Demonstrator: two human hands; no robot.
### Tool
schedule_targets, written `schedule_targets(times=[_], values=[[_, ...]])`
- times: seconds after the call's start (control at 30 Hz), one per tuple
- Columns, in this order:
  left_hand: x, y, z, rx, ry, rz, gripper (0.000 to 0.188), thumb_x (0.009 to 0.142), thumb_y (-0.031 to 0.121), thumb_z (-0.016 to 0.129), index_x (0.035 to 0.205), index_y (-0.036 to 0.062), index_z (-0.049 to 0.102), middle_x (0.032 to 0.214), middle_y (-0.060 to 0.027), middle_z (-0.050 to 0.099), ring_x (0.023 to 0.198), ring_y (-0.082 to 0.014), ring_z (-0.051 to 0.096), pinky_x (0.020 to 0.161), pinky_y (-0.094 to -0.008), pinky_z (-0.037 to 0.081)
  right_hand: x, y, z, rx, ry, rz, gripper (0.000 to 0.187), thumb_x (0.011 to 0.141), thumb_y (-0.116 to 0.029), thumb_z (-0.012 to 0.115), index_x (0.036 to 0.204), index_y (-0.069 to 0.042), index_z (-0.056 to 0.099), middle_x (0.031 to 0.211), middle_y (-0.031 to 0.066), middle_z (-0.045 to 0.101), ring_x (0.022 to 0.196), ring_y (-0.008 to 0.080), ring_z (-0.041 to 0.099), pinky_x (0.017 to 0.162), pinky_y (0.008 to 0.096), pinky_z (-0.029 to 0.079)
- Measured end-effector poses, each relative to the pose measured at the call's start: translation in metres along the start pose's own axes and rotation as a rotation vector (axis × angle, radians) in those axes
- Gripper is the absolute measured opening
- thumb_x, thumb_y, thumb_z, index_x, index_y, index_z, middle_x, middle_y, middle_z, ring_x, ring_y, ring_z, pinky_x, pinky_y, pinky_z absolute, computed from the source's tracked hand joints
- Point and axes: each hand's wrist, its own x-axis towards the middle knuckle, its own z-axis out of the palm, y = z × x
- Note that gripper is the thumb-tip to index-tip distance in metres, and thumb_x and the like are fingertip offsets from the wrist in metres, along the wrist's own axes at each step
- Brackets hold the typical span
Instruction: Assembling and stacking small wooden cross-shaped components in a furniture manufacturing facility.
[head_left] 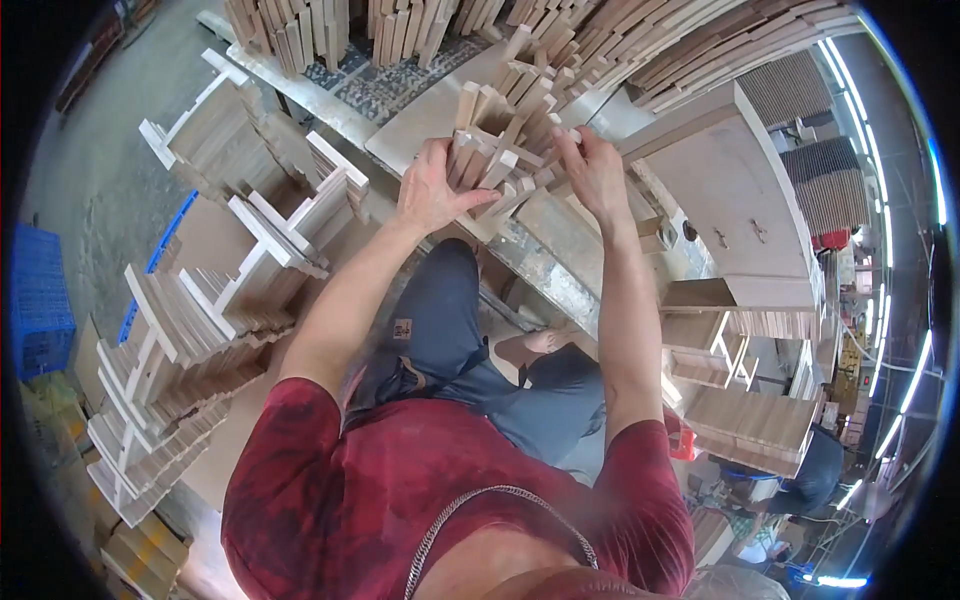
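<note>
A cluster of short, pale wooden sticks (478, 160) stands upright on the workbench ahead of me, several of them crossing or tilted. My left hand (430, 192) is wrapped round the cluster's left side, thumb stretched along its near face and fingers behind it. At the right side of the same sticks, my right hand (592, 172) has its thumb and fingers closed on the end of a wooden stick (573, 136); the fingertips are partly hidden. Longer wooden strips (540, 85) lie directly behind the cluster.
Stacks of wooden boards with pale crosspieces (210, 290) stand on my left. More strips (400, 30) are bundled along the bench's far side. A large pale cabinet-like panel (720, 190) rises at the right, with stacked boards (750, 425) below. A blue crate (42, 300) sits far left.
</note>
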Motion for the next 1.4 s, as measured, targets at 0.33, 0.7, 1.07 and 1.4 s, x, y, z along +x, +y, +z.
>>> schedule_targets(times=[0.33, 0.7, 1.07, 1.4], values=[[-0.005, -0.044, 0.031, -0.316, -0.06, 0.001, 0.076, 0.077, 0.019, 0.088, 0.134, -0.0058, 0.045, 0.127, -0.0219, 0.056, 0.119, -0.0298, 0.058, 0.097, -0.0416, 0.051, -0.063, 0.009, 0.001, 0.098, 0.345, -0.102, 0.047, 0.094, -0.043, 0.062, 0.105, 0.002, 0.066, 0.102, 0.0275, 0.069, 0.098, 0.0436, 0.067, 0.087, 0.0515, 0.053], [0.0, -0.08, 0.05, 0.25, -0.047, 0.196, 0.082, 0.076, 0.042, 0.086, 0.129, -0.0083, 0.047, 0.127, -0.0253, 0.057, 0.118, -0.0404, 0.056, 0.108, -0.0494, 0.038, -0.322, 0.097, -0.085, -0.018, 0.121, 0.472, 0.016, 0.094, -0.016, 0.064, 0.095, -0.001, 0.069, 0.075, 0.0182, 0.067, 0.074, 0.0264, 0.071, 0.066, 0.04, 0.053], [0.003, -0.012, 0.005, -0.01, -0.198, -0.084, 0.098, 0.064, 0.04, 0.089, 0.134, -0.0097, 0.042, 0.123, -0.0282, 0.061, 0.115, -0.0395, 0.062, 0.1, -0.0431, 0.049, -0.369, 0.108, -0.102, 0.044, 0.114, 0.476, 0.018, 0.093, -0.016, 0.068, 0.098, 0.001, 0.07, 0.078, 0.0198, 0.07, 0.07, 0.0276, 0.07, 0.068, 0.0364, 0.053], [0.011, 0.008, -0.001, 0.068, -0.241, -0.14, 0.096, 0.063, 0.042, 0.089, 0.129, -0.0109, 0.045, 0.12, -0.0277, 0.062, 0.113, -0.0391, 0.063, 0.099, -0.043, 0.049, -0.263, 0.06, -0.048, 0.239, 0.055, 0.124, 0.025, 0.09, -0.019, 0.07, 0.11, -0.003, 0.071, 0.096, 0.019, 0.072, 0.09, 0.0325, 0.071, 0.079, 0.0397, 0.056]])
